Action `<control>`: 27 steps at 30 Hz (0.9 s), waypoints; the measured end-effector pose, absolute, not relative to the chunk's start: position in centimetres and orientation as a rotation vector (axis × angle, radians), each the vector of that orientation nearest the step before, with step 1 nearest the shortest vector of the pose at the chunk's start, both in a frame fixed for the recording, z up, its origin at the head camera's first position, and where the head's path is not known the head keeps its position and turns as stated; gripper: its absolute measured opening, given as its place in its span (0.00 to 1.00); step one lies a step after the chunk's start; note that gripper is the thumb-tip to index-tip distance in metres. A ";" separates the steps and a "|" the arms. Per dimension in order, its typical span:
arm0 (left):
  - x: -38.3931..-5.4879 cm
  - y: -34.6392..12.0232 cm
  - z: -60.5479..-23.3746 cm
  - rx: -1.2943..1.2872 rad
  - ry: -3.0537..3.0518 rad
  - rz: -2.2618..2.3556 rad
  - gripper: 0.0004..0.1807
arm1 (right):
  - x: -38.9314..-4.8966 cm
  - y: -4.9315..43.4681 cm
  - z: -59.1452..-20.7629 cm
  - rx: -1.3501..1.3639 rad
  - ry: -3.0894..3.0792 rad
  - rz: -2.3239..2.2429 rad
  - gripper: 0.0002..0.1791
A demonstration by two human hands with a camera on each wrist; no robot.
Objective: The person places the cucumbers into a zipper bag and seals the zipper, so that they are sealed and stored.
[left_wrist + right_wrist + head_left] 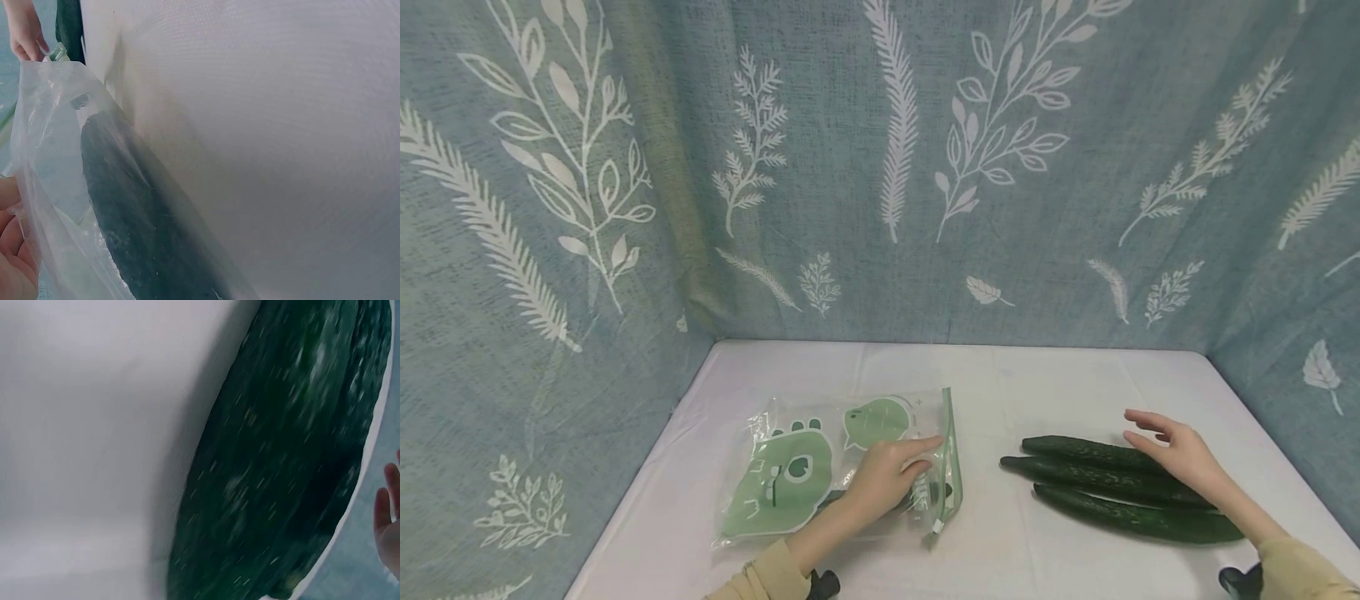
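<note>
A clear zip bag (850,423) with green cartoon prints lies left of centre on the table. Through its film shows one dark cucumber (134,212). My left hand (887,473) is over the bag's right part, index finger extended toward the green zip edge (950,442) and thumb apart below it. In the left wrist view its fingers are right beside the film, partly cut off. Three cucumbers (1120,475) lie side by side at the right. Just over their far side, my right hand (1180,454) has parted fingers and holds nothing.
A white cloth covers the table (992,550). Blue-grey curtains (865,275) with white leaf prints stand behind it and at both sides. Dark wrist-worn gear (825,585) shows beneath the left sleeve, with similar gear (1242,581) beside the right sleeve.
</note>
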State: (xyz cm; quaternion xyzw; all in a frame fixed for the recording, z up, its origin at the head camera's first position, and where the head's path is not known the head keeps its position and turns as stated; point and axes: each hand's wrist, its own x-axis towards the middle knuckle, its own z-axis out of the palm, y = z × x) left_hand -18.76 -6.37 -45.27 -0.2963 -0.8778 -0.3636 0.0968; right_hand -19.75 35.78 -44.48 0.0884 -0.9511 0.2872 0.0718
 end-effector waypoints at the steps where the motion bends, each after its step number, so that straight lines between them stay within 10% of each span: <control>1: -18.8 -6.4 -45.2 -0.876 -2.601 -1.077 0.20 | -19.8 36.1 -44.5 0.253 -2.878 0.857 0.25; 27: -18.8 -6.2 -45.4 -0.862 -2.632 -1.099 0.20 | -19.7 40.3 -45.7 0.323 -3.155 0.780 0.25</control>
